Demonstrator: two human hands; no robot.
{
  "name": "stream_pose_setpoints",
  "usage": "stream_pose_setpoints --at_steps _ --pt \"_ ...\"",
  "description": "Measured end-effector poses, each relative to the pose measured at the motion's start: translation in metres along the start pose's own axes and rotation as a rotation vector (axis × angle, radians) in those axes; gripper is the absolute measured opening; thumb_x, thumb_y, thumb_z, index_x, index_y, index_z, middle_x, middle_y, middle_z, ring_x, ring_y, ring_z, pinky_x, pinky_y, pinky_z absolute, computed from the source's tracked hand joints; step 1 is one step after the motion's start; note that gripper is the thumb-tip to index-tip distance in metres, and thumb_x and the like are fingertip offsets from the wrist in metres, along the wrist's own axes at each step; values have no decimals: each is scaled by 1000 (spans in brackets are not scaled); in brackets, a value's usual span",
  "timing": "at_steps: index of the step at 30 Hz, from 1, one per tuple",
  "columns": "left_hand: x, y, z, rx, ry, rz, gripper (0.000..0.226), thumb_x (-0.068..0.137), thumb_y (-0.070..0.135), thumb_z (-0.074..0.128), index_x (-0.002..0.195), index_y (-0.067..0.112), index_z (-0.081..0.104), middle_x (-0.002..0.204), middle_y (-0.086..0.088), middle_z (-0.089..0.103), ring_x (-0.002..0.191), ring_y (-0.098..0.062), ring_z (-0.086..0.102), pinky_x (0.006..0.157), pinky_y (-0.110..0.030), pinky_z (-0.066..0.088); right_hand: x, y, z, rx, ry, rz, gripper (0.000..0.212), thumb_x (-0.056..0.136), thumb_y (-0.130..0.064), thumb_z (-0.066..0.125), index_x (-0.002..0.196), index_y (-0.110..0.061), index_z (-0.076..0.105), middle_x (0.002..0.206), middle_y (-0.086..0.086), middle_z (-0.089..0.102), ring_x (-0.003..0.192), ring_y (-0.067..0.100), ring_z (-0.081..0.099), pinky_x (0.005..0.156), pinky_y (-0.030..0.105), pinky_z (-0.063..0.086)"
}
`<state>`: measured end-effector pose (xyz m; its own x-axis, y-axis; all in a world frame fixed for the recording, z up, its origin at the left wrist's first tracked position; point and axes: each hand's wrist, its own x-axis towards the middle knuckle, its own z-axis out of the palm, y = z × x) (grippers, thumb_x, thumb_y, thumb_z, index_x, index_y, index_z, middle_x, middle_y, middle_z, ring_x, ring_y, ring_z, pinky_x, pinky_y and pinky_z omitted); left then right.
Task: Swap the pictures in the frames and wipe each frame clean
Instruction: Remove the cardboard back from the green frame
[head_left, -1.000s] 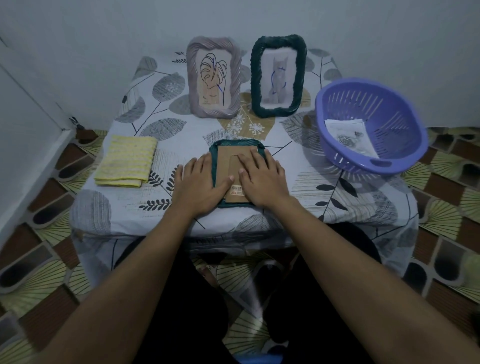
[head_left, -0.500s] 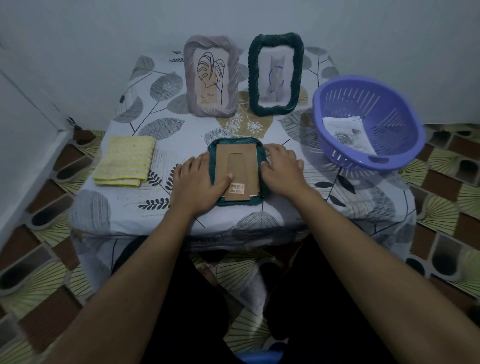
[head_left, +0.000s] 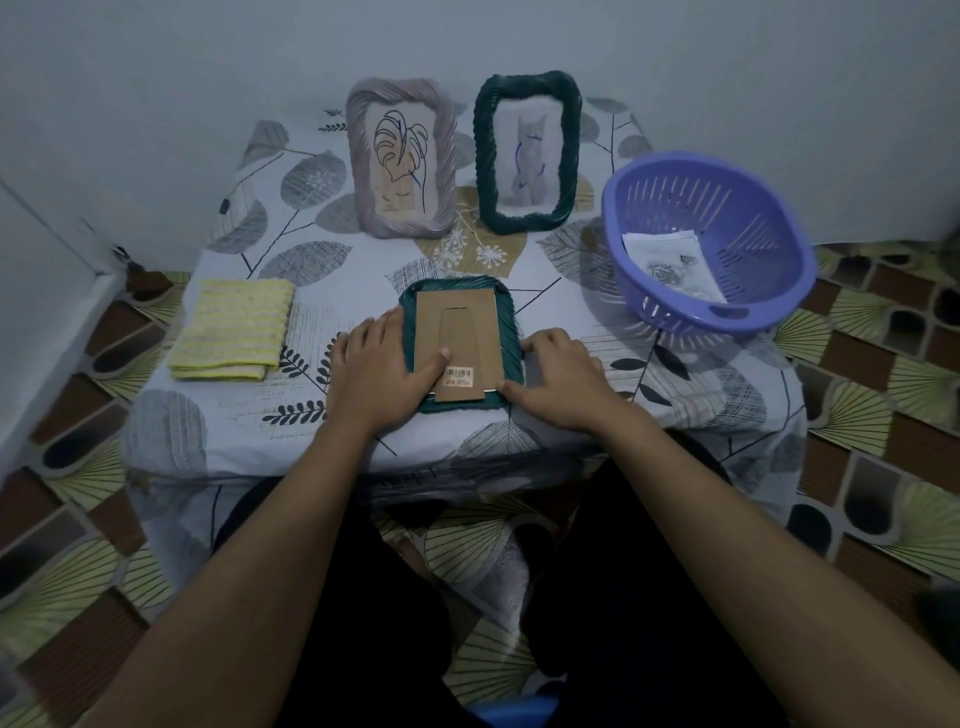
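A dark green frame (head_left: 457, 285) lies face down near the table's front edge, its brown cardboard back (head_left: 462, 322) facing up. My left hand (head_left: 376, 369) rests on the frame's left rim, with the thumb pressing on the cardboard. At the right rim my right hand (head_left: 558, 376) grips with curled fingers, its thumb at the lower right corner. Against the wall a grey frame (head_left: 358, 156) with a leaf drawing stands upright, and beside it a second dark green frame (head_left: 485, 156) holds a pale figure picture. A folded yellow cloth (head_left: 234, 330) lies at the left.
A purple slotted basket (head_left: 618, 218) sits at the table's right end with a loose picture (head_left: 670, 265) inside. The low table (head_left: 571, 291) has a leaf-print cover. Patterned floor tiles surround it, and a wall stands close behind and to the left.
My right hand slid off the cardboard back to the frame's right rim. My left hand stayed at the left rim, thumb on the cardboard.
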<state>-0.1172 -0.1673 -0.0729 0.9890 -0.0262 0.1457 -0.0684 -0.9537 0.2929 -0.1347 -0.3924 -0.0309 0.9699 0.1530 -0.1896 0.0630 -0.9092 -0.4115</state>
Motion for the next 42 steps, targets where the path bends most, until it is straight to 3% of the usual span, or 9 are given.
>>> stream_pose_setpoints --at_steps 7,13,19,22,26,32,36,42 --pt "1 -2 1 3 3 6 90 86 79 21 152 18 26 152 -6 40 140 -28 32 116 -53 21 0 -10 1 57 -8 89 52 89 -49 56 130 -22 41 135 3 38 126 26 36 89 40 23" --pt "1 -1 1 -5 9 0 88 86 78 22 152 20 25 152 -4 40 140 -27 32 116 -53 21 3 -21 3 188 -27 198 41 89 -35 52 126 -23 39 134 3 35 127 25 32 96 42 24" --pt "0 -1 0 -6 3 -4 91 85 80 20 153 18 24 153 -5 39 141 -27 32 116 -52 21 2 -26 5 286 -27 231 31 86 -18 45 114 -25 36 119 -1 30 120 24 31 91 40 21" --pt "0 -1 0 -5 4 -5 92 85 80 19 153 18 25 152 -6 40 141 -27 32 116 -52 21 2 -27 5 298 -18 243 32 83 -14 43 113 -24 36 124 1 33 116 24 30 91 40 22" --pt "0 -1 0 -14 7 -7 91 85 80 21 153 18 26 152 -6 41 140 -27 33 115 -52 23 2 -28 4 294 -17 258 37 83 -16 45 118 -24 37 130 3 35 117 24 30 89 39 22" --pt "-1 1 -1 -67 47 -33 86 85 78 37 145 16 37 143 -6 47 133 -25 40 112 -48 25 0 -32 3 310 67 221 72 81 -19 55 147 -29 28 145 4 34 133 27 29 99 43 23" --pt "-4 5 -5 -83 100 -50 73 87 71 50 136 18 46 135 -5 53 127 -25 45 108 -44 28 -1 -32 6 299 58 170 53 89 -28 53 142 -31 43 145 1 34 135 23 28 103 41 21" --pt "-2 8 -1 -157 92 -119 64 82 70 53 123 21 57 127 -3 59 121 -26 49 103 -44 30 -2 -29 6 320 52 146 53 92 -33 51 145 -32 44 148 -2 33 136 22 25 103 40 21"
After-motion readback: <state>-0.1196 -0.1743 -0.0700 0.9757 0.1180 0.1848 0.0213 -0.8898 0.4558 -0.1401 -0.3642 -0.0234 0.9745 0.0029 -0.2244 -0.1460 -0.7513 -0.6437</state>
